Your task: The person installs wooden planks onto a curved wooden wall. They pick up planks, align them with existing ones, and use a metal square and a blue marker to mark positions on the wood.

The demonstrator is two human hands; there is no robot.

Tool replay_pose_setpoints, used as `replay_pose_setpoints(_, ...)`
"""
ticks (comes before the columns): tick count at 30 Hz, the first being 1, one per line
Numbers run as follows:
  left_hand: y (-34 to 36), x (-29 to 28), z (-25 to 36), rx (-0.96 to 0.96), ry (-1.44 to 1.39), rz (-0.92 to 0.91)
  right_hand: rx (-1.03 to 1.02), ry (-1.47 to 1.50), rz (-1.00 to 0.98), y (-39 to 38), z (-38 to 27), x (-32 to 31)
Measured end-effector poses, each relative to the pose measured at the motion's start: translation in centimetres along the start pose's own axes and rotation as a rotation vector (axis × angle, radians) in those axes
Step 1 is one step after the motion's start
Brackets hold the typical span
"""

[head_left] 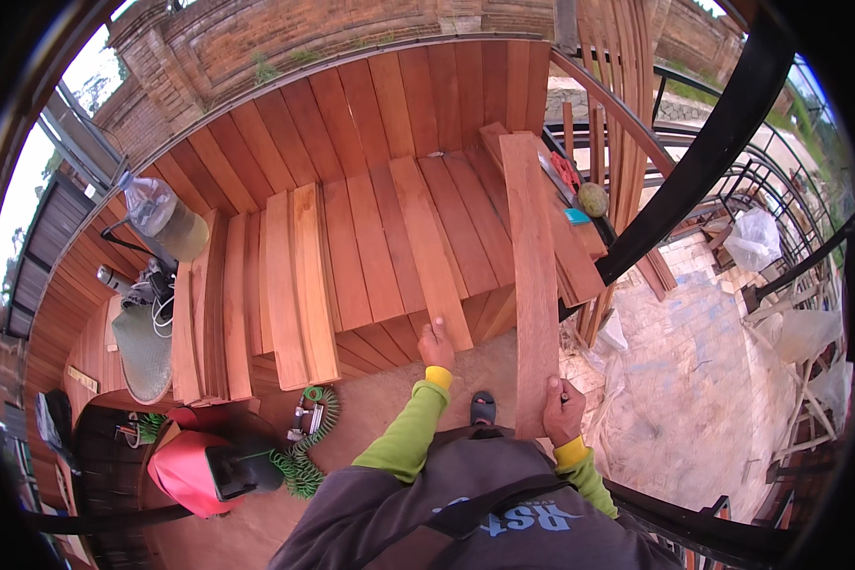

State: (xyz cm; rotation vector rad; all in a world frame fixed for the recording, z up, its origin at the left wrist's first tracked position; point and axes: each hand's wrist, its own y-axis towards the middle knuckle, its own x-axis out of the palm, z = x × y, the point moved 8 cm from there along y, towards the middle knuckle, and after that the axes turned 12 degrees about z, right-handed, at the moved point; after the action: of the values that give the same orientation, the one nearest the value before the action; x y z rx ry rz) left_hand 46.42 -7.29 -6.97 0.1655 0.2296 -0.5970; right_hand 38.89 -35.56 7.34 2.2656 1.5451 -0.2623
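My right hand (563, 409) is closed around the near end of a long reddish-brown wooden plank (530, 247). The plank's far end reaches over the boards at the right of the bench. My left hand (436, 344) is curled at the near end of a second wooden board (429, 249), which lies across the bench seat and overhangs its front edge. Its thumb rests on the board's left edge; the fingers underneath are partly hidden. The slatted wooden bench (366, 252) curves in front of me.
Stacked boards (294, 285) lie left on the bench, near a plastic jug (166, 217) of yellowish liquid. A red-and-black bag (195, 470) and green coiled hose (304, 467) are at lower left. A black metal railing post (703, 142) slants at right. A round object (593, 199) sits by the boards.
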Motion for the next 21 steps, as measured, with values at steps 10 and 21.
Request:
replay_pose_setpoints(10, 0.1, 0.8, -2.5, -0.147, -0.095, -0.040, -0.049, 0.027, -0.071, 2.1, 1.1, 1.4)
replay_pose_setpoints(21, 0.7, 2.2, -3.0, -0.155, -0.010, -0.097, -0.037, -0.002, -0.124, 1.7, 1.1, 2.4)
